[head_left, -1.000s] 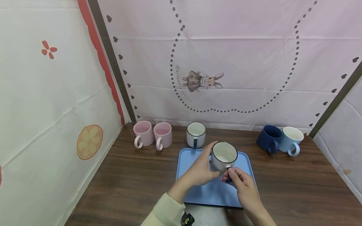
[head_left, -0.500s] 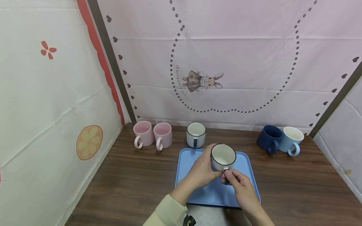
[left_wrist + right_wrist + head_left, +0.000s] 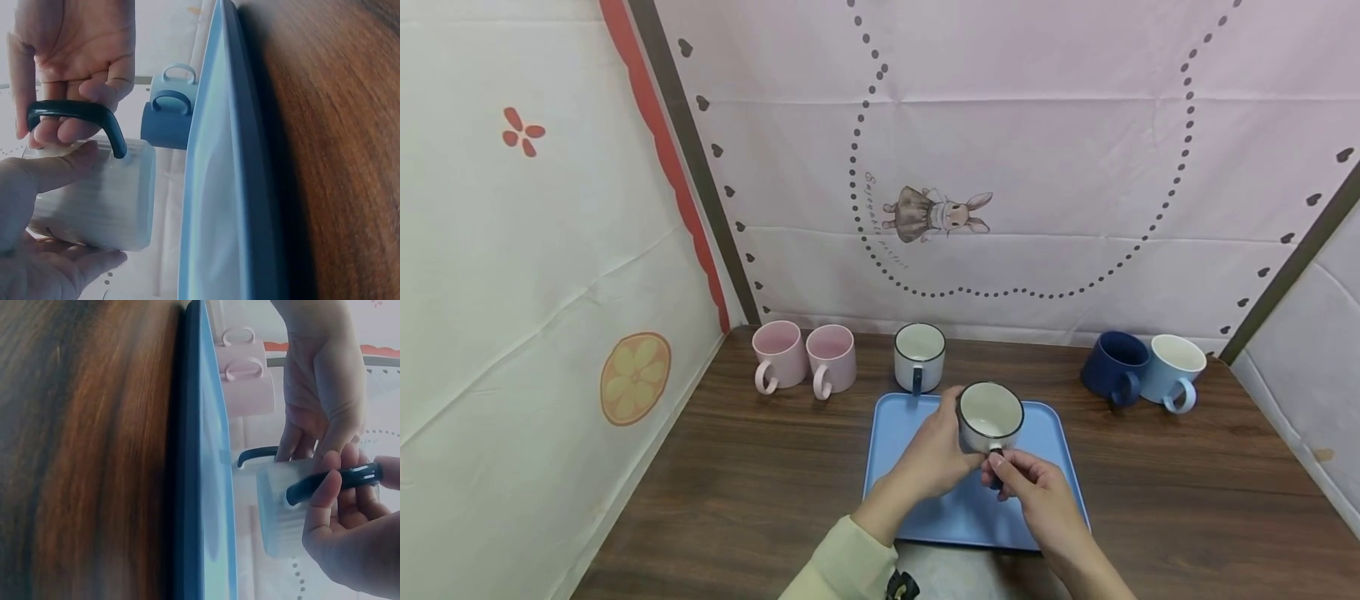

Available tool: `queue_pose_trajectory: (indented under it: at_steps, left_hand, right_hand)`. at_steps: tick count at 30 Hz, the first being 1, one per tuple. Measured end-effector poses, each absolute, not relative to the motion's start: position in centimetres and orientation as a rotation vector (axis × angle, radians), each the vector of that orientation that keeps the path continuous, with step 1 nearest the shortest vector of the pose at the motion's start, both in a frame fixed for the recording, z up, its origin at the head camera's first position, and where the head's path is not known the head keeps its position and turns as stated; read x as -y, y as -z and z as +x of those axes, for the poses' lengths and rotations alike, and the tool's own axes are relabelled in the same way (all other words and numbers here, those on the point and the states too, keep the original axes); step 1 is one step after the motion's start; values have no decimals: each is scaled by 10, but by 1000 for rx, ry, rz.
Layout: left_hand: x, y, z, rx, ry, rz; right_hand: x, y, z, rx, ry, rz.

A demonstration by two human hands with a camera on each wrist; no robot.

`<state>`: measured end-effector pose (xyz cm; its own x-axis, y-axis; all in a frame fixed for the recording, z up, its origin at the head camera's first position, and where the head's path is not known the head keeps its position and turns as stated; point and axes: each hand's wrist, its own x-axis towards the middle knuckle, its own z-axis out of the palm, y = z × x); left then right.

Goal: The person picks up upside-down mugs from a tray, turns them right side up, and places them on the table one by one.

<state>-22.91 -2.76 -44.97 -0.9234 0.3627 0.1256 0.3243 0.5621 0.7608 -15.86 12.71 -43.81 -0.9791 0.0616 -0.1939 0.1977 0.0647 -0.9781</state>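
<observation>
A white mug [image 3: 990,417] with a dark rim and dark handle is held above the blue tray [image 3: 891,500], its mouth facing up. My left hand [image 3: 934,454] grips the mug's body from the left side, thumb and fingers around the wall. At the front, my right hand [image 3: 1037,492] holds the dark handle [image 3: 334,481], fingers curled through and around it. In the left wrist view a gap shows between the mug's base and the tray. Behind the tray stands a second white mug [image 3: 919,362], also with a dark rim and handle.
Two pink mugs [image 3: 781,358] stand at the back left of the wooden table [image 3: 737,492]. At the back right, a dark blue mug [image 3: 1108,371] stands beside a light blue mug [image 3: 1165,379]. Printed cloth walls [image 3: 1037,167] enclose the table at the back and sides.
Both hands have brought the white mug slightly left and nearer to me over the tray. The grips look the same, and the other mugs have stayed in place.
</observation>
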Motion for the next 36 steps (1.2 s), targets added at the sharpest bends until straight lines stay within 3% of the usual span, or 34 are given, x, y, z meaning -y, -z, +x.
queue_pose_trajectory:
  at_steps: [21,36]
  left_hand:
    - [23,444,-231,-2855,-1298,559]
    - [26,440,-260,-2704,-1364,503]
  right_hand:
    - [-128,425,-195,-2189,2143,291]
    - [-130,423,-230,-2182,2126,302]
